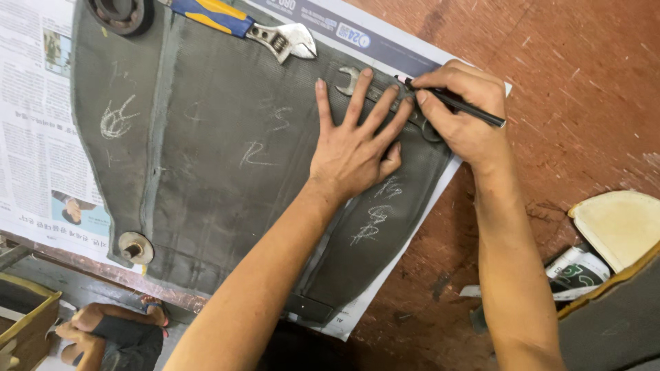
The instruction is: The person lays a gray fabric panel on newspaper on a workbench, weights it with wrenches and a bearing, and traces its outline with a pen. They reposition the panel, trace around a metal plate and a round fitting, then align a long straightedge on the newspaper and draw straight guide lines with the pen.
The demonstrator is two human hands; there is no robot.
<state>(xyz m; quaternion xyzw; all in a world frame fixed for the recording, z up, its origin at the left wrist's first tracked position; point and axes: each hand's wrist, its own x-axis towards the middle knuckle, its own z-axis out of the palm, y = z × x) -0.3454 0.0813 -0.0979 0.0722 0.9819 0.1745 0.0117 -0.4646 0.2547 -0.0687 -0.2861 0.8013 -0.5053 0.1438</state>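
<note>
Fabric panel (206, 151), grey-green, large, with chalk marks and stitched seams; lies flat on newspaper (34, 137) spread over a reddish-brown worktable (584, 103).

Head view, single entry:
- Handling: judged soft, limp and light, prone to shift or wrinkle under a pen stroke; best pinned flat by a spread palm near the working edge, or lifted by a seamed border.
- Left hand (354, 148): fingers splayed wide, pressed flat on the panel and across an open-ended spanner (364, 86) that lies on the upper right edge. Holds nothing; bears down only.
- Right hand (460, 110): closed in a narrow writing grip on a black pen (457, 102), tip at the panel edge just beside the left fingertips.
- Weights on the panel: adjustable wrench (247, 27) with blue-and-yellow handle at the top; round metal bearing (120, 14) at the top left corner; small metal disc with bolt (134, 247) at the lower left corner.
- Surroundings: pale foam cushion piece (619, 223) and crumpled packet (577, 271) at right, well apart; another person's sandalled feet (110, 326) below the table edge.
- Obstruction: the spanner shares the marking edge with both hands.
</note>
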